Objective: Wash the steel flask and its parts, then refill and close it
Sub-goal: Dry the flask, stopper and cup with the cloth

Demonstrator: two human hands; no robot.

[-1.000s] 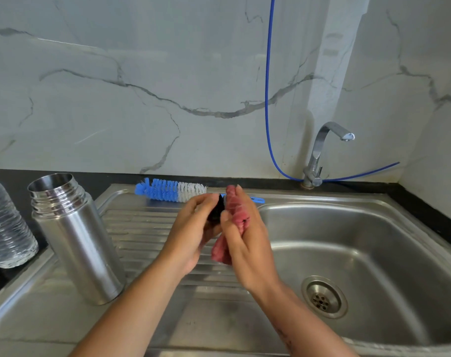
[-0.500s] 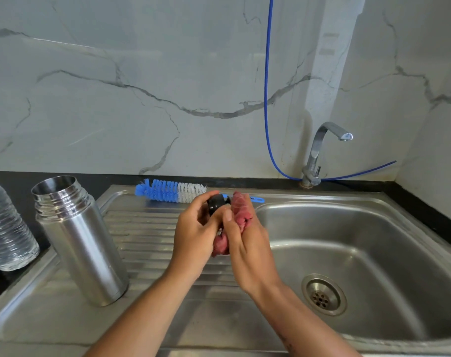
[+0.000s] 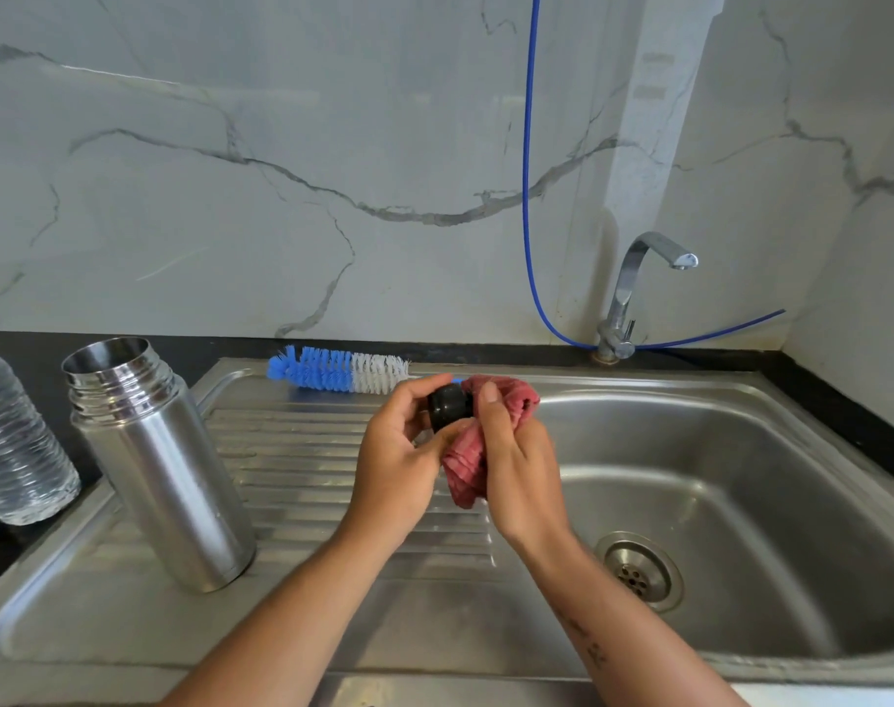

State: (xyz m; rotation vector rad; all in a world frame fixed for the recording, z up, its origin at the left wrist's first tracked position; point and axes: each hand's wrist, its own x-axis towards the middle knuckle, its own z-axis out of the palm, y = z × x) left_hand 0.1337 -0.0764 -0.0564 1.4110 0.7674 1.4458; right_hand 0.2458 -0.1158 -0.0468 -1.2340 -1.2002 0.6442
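The steel flask stands open and upright on the left of the draining board. Above the board's right end, my left hand grips a small black stopper between thumb and fingers. My right hand holds a red cloth bunched against the stopper's right side, with part of the cloth hanging below my palms.
A blue and white bottle brush lies along the back of the draining board. A clear plastic water bottle stands at far left on the black counter. The sink basin with its drain is at right, below the tap.
The black stopper has turned and come more into view from the cloth. Both hands stay together above the draining board, the right hand having shifted the cloth to the stopper's right.
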